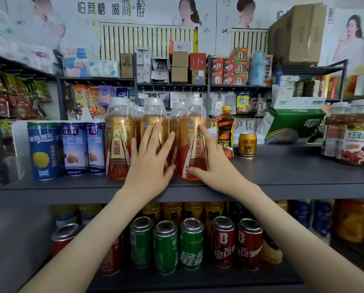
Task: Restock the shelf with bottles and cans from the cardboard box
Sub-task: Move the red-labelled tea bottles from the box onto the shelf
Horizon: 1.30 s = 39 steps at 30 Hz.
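Several gold-and-red drink bottles with white caps stand in a group on the dark upper shelf (282, 178). My left hand (150, 163) lies flat with fingers spread against the front of the middle bottle (153, 123). My right hand (213, 163) holds the right bottle (192, 149): the thumb is low on its front, one finger lies up its label, and the other fingers are hidden round its right side. A third bottle of the kind (118, 144) stands untouched at the left.
Blue cans (44, 151) stand left of the bottles. A Hi-Tiger bottle (226, 132) and a Red Bull can (247, 145) stand to the right, with jars (350, 132) further right. Green cans (190, 244) and red cans (249, 244) fill the lower shelf. Goods racks stand behind.
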Tool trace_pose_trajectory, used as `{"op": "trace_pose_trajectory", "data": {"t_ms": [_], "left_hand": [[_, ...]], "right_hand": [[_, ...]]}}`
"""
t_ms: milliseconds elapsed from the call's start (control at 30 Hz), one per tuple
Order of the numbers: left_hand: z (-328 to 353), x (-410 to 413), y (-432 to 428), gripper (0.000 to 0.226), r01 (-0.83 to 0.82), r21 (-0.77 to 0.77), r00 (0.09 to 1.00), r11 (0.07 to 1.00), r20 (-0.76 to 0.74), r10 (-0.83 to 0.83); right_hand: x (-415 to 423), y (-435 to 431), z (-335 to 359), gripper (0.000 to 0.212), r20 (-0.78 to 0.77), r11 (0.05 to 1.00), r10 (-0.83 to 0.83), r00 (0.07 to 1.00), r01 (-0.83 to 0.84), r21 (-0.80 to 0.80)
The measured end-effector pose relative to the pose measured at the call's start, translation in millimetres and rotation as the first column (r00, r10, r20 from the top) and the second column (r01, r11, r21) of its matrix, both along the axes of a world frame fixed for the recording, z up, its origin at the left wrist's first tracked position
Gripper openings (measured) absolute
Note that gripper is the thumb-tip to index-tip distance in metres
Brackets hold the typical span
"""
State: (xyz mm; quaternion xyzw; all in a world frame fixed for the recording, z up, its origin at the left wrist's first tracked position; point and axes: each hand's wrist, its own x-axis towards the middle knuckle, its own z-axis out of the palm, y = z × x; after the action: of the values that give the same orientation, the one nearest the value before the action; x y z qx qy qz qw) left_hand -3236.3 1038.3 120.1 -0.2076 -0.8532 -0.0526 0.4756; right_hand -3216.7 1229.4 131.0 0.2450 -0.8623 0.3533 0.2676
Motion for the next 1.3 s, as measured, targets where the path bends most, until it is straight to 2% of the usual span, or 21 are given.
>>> {"op": "trace_pose_trajectory", "data": {"t_ms": [100, 267, 400, 533, 667, 733, 900, 1067, 1300], "left_hand": [[2.8, -2.0, -9.6, 0.079, 0.092, 0.022, 0.995, 0.996, 0.029, -0.093], [6.1, 3.5, -15.7, 0.078, 0.081, 0.133, 0.993, 0.988, 0.078, -0.092], [6.2, 5.1, -13.0, 0.082, 0.090, 0.155, 0.989, 0.984, 0.101, -0.106], [7.2, 2.6, -13.7, 0.088, 0.067, 0.126, 0.991, 0.990, 0.103, -0.080], [10.9, -2.6, -21.0, 0.093, -0.081, -0.046, 0.994, 0.996, -0.075, 0.077], [12.4, -4.7, -23.1, 0.095, -0.122, -0.073, 0.988, 0.990, -0.102, 0.114], [10.7, -8.6, -21.2, 0.096, -0.077, -0.078, 0.992, 0.994, -0.105, 0.069], [9.8, -10.6, -21.4, 0.097, -0.067, -0.078, 0.992, 0.995, -0.108, 0.059], [10.0, -9.2, -29.3, 0.094, -0.132, -0.072, 0.986, 0.989, -0.108, 0.124]], "right_hand": [[-2.6, -12.6, 0.2, 0.102, -0.003, 0.999, -0.028, 1.000, 0.028, 0.029], [-5.3, -27.0, -0.8, 0.103, -0.008, 0.997, -0.055, 0.998, 0.056, 0.047], [-4.6, -35.0, -1.3, 0.105, -0.023, 0.994, -0.090, 0.996, 0.091, 0.053], [-5.7, -36.6, -2.3, 0.104, -0.039, 0.992, -0.125, 0.991, 0.126, 0.032], [-5.8, -37.8, -2.7, 0.107, -0.053, 0.987, -0.146, 0.988, 0.149, 0.060], [-6.3, -38.2, -3.3, 0.108, -0.057, 0.988, -0.136, 0.989, 0.140, 0.064], [-4.5, -41.6, -4.3, 0.119, -0.054, 0.993, -0.114, 0.992, 0.114, 0.012], [-6.2, -49.7, -5.6, 0.113, -0.085, 0.983, -0.179, 0.980, 0.181, 0.013], [-8.3, -50.6, -9.2, 0.117, -0.094, 0.984, -0.174, 0.980, 0.176, 0.021]]}}
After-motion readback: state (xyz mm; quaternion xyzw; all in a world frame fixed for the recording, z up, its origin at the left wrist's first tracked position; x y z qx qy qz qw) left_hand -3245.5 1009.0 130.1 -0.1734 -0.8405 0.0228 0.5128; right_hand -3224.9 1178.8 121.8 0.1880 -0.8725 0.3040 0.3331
